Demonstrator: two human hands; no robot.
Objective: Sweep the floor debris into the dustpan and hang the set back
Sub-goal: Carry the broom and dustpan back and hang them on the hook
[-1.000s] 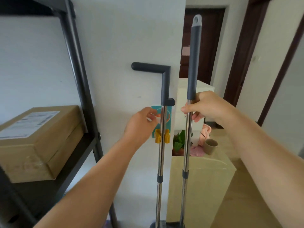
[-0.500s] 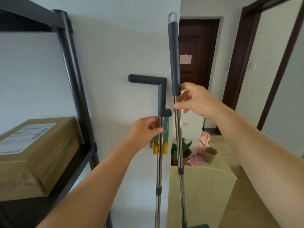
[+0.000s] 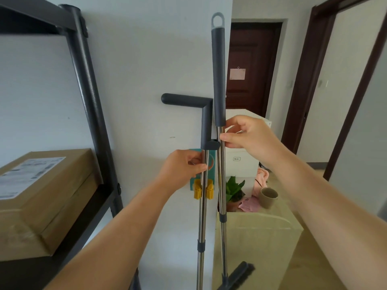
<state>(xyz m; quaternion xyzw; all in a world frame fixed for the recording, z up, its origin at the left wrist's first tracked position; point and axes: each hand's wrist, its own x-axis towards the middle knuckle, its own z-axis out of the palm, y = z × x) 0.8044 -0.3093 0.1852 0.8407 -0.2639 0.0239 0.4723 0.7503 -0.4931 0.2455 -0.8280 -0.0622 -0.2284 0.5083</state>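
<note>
The dustpan pole (image 3: 202, 216), steel with a dark L-shaped grip on top, stands upright in the yellow wall clip (image 3: 203, 191) on a teal plate. My left hand (image 3: 184, 168) pinches this pole just above the clip. Right beside it stands the broom pole (image 3: 218, 80), steel with a long grey grip and a hanging loop at its top. My right hand (image 3: 249, 136) pinches the broom pole just under the grey grip, at the small holder on the dustpan grip. The broom head (image 3: 238, 275) shows at the bottom edge; the dustpan itself is out of view.
A black metal shelf post (image 3: 92, 114) rises at the left, with a cardboard box (image 3: 41, 197) on its shelf. Behind the white wall corner stands a beige cabinet (image 3: 257, 233) bearing a plant, a cup (image 3: 269, 196) and pink cloth. Dark doors lie beyond.
The broom pole has moved left and now stands upright against the dustpan pole's grip. My right hand came with it. My left hand stays on the dustpan pole above the clip.
</note>
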